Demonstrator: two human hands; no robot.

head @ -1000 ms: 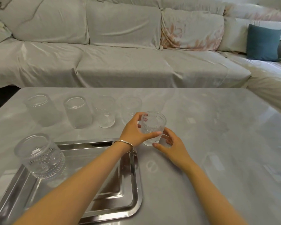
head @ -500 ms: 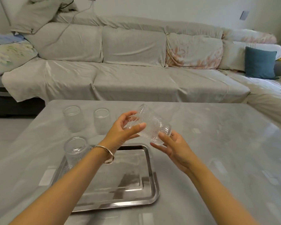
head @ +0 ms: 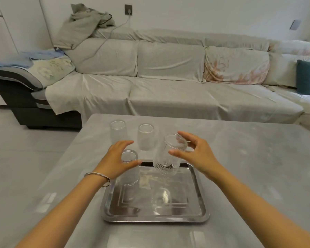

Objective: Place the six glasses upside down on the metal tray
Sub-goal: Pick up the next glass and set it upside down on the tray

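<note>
- The ribbed glass point(head: 169, 154) sits between the two hands, clear with beaded ridges, base up and mouth down, tilted over the far edge of the metal tray point(head: 197, 190); whether its rim touches the steel, I cannot tell.
- Right hand point(head: 195, 154) is just beside it, fingers spread and curled around its top; a grip is not clear from here.
- Left hand point(head: 117, 160) is spread wide and holds nothing, palm hovering over a second glass point(head: 129, 169) standing inverted on the tray under its fingers.
- A thin silver bangle point(head: 98, 176) rings the left wrist.
- The tray is a rounded rectangle, mirror-bright, with stepped ridges in its floor.
- Beyond the left fingertips, two frosted glasses point(head: 117, 133) point(head: 145, 136) stand on the smooth grey table point(head: 249, 167).
- Half a second ago both hands cradled the ribbed glass on its side in mid-air; now it is turned over and the left hand has let go.
</note>
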